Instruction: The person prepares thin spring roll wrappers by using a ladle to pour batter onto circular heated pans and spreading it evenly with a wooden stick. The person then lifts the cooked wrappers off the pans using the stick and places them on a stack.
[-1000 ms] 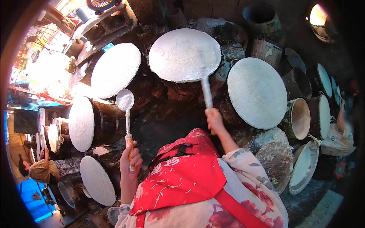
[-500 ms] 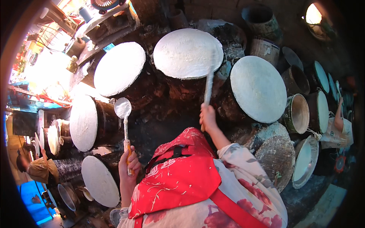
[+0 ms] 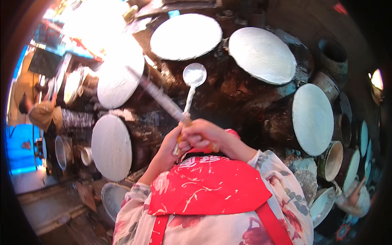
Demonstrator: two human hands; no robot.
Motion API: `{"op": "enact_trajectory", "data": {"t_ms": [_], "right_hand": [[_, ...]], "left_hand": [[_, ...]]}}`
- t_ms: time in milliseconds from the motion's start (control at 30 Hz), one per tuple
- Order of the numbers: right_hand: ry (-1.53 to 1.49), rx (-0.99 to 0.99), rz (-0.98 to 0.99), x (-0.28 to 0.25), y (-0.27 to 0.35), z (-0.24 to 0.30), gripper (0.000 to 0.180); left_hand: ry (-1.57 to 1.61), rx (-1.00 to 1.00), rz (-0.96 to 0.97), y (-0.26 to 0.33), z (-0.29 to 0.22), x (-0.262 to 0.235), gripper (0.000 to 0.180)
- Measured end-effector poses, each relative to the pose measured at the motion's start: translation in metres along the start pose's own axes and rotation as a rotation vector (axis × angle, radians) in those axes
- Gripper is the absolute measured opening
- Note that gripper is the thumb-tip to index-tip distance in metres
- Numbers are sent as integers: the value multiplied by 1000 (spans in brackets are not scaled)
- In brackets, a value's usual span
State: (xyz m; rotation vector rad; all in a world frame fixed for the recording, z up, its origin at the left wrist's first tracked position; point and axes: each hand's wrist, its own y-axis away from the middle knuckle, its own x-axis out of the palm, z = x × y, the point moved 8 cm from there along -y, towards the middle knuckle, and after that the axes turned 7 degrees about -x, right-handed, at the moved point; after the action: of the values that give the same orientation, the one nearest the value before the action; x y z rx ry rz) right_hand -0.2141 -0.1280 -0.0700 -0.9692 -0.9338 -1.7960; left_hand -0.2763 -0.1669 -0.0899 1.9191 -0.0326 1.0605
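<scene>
My left hand is closed around the handle of a ladle, whose round bowl is coated white and points away from me. Crossing over beside it, my right hand grips a long flat spatula smeared with white paste. The spatula is blurred, and its tip lies over the edge of a round white top on the left; whether it touches cannot be told. Nearer on the left is another round white top. Beyond my hands are two more, a far-left one and a far-middle one.
Another round white top stands on the right, beside an open pot and a metal basin. A person is at the left, and another person at the right. A basin sits at lower left.
My view has turned, shifting the tops rightward. My right hand has swung the spatula from the far-middle top over to the left, and both hands have come together.
</scene>
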Motion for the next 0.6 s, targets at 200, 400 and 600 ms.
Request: {"op": "enact_trajectory", "data": {"t_ms": [200,400,600], "right_hand": [[-324,-445,388,33,27,95,29],[-379,-415,674,81,40,83,36],[-282,-327,454,50,36,62,37]], "left_hand": [[-2,72,87,17,5,7,11],[121,21,108,21,2,-10,12],[122,52,86,30,-7,-20,14]]}}
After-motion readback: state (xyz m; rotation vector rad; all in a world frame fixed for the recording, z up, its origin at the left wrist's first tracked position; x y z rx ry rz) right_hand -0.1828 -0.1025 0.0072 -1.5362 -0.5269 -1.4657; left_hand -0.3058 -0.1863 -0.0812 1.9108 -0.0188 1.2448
